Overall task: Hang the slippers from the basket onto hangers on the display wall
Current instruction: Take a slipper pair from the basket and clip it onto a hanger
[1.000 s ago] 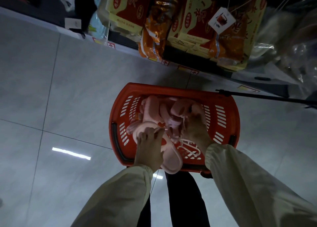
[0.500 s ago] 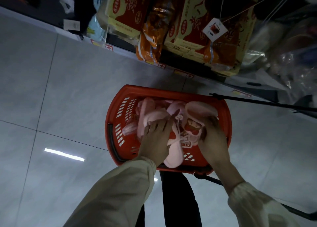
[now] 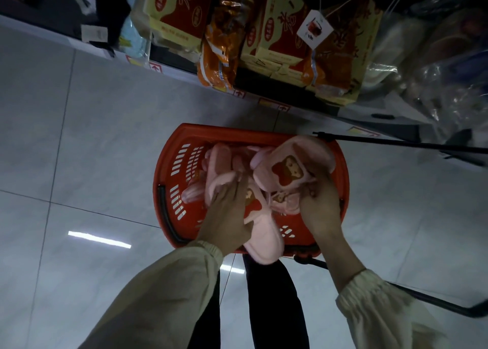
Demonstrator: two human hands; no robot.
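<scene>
Head view: both my hands in the red basket, each on a pink slipper.

My right hand [image 3: 320,206] curls its fingers round the near end of the upper slipper [image 3: 293,164], which sits tilted above the basket [image 3: 169,164] rim with its brown-and-red animal patch facing up. My left hand [image 3: 227,216] grips the lower slipper [image 3: 264,240], fingers together over its top and thumb at its side; its near end pokes out over the rim towards my dark trousers [image 3: 274,296]. More pink slippers [image 3: 219,158] lie heaped inside the basket, partly hidden by my hands. A thin black rod [image 3: 396,144] crosses the far right corner just behind the upper slipper. Beyond the basket, yellow-and-red packets [image 3: 179,10], orange bags [image 3: 221,53] and a white hanging tag [image 3: 314,29] crowd the shelf edge above the grey tiled floor [image 3: 79,137].
</scene>
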